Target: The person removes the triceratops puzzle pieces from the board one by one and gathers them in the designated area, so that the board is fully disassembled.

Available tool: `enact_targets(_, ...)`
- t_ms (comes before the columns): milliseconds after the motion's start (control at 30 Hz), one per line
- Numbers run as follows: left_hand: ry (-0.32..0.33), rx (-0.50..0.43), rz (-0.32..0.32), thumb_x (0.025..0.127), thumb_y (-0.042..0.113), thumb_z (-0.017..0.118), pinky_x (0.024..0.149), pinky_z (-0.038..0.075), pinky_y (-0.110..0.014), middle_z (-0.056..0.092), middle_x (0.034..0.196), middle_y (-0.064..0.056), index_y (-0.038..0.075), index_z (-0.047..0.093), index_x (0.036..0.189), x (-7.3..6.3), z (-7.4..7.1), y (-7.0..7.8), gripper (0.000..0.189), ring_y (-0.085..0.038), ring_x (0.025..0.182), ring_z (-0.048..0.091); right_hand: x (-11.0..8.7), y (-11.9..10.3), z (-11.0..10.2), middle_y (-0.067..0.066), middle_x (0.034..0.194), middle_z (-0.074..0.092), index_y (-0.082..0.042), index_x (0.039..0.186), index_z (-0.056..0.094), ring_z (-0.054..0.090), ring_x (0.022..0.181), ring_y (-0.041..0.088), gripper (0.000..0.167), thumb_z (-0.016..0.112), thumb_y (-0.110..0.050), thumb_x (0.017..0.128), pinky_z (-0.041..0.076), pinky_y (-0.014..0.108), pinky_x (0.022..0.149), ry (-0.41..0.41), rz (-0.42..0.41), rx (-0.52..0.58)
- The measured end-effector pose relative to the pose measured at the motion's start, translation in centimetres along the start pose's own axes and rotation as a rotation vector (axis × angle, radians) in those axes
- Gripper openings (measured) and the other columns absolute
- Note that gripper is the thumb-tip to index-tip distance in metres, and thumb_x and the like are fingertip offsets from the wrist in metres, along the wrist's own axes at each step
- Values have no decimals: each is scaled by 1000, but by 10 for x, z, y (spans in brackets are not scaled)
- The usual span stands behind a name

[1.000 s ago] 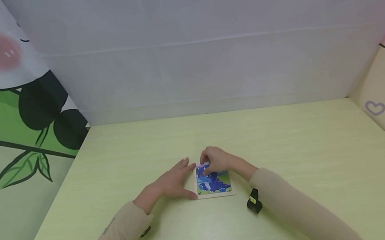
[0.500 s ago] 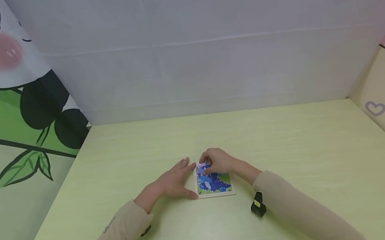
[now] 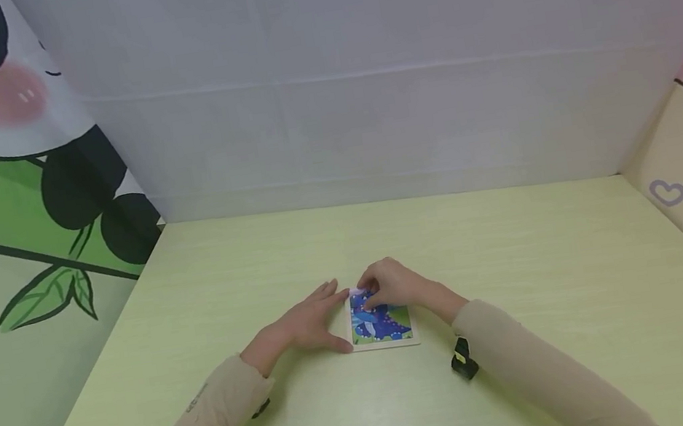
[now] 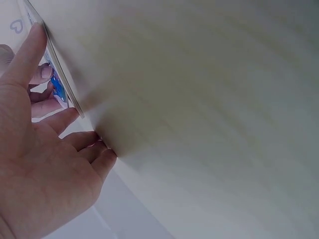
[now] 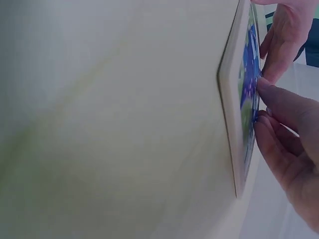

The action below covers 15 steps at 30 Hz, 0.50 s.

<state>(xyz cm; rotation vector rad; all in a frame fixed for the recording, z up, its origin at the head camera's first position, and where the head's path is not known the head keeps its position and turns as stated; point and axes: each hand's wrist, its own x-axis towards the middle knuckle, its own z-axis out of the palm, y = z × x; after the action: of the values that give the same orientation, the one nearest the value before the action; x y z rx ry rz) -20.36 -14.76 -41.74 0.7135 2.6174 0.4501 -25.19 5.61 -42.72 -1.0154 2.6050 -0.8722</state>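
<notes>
A small jigsaw puzzle (image 3: 382, 330) with a blue dinosaur picture lies in a pale wooden frame (image 3: 394, 343) on the table. My left hand (image 3: 308, 325) rests at its left side, thumb at the near corner and index fingertip at the far one, fingers spread; the left wrist view shows those tips along the frame's edge (image 4: 66, 82). Over the upper part of the picture, my right hand (image 3: 395, 284) has thumb and fingers bent together, pinching a puzzle piece (image 5: 269, 111) at the surface. Most of that piece is hidden by the fingers.
The pale yellow table (image 3: 519, 245) stretches around the puzzle. A white sheet (image 3: 368, 128) rises along its back edge, with printed panels at the left and right sides. A black wrist camera (image 3: 464, 360) hangs below the right sleeve, close above the table.
The right hand has shifted slightly over the top of the picture, its forearm and wrist camera a little to the right. The left hand stays at the frame's left side.
</notes>
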Motion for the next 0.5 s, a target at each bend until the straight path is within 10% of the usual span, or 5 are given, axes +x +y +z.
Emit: enact_targets(500, -6, 12, -1, 70, 49, 72, 110, 16, -46, 11, 150, -15, 8, 24, 144, 3, 0, -2, 97, -30, 138, 6, -4, 6, 0, 7, 88, 69, 0, 98, 69, 59, 71, 7, 31, 76, -15, 72, 50, 16, 64, 41, 20, 80)
